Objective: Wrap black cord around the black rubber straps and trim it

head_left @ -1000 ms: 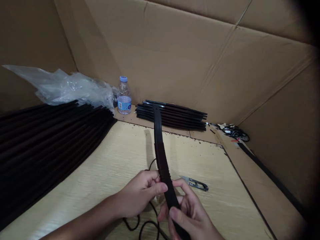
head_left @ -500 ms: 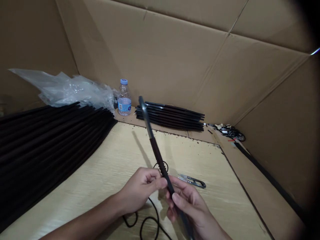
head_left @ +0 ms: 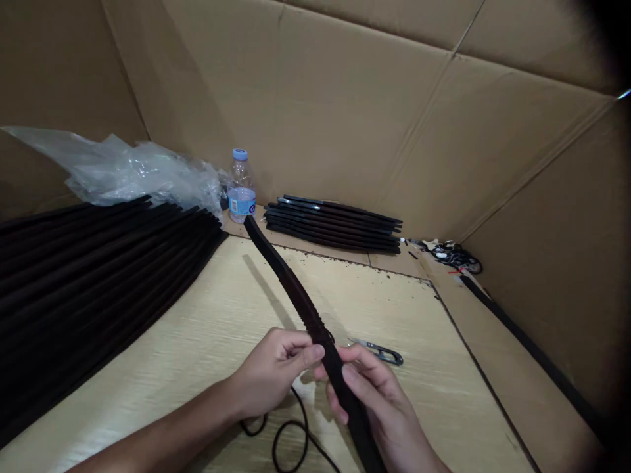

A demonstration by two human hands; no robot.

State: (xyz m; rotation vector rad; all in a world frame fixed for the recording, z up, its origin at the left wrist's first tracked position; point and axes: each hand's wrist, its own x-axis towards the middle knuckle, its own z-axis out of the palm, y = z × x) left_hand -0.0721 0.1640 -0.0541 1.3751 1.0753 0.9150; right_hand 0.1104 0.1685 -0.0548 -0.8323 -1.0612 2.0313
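Observation:
A long black strip (head_left: 290,286) slants from near the bottle down to the lower edge, with ridged cord wraps around its middle. My left hand (head_left: 279,368) pinches it from the left, just below the wraps. From the right, my right hand (head_left: 377,391) grips the strip a little lower, thumb on top. A loose black cord (head_left: 305,420) curls on the table under the hands. Small thread snips (head_left: 382,353) lie right of the strip, beyond my right hand.
Many black strips (head_left: 89,282) fill the left side, with clear plastic bags (head_left: 142,174) behind them. A bottle (head_left: 241,190) and a bundle of strips (head_left: 335,223) stand along the cardboard wall. Tangled cords (head_left: 451,255) and one strip (head_left: 527,351) lie at the right.
The held strip has turned from its narrow edge to its broad face, and its far end has swung left and down. Both hands keep their hold; the view has shifted slightly.

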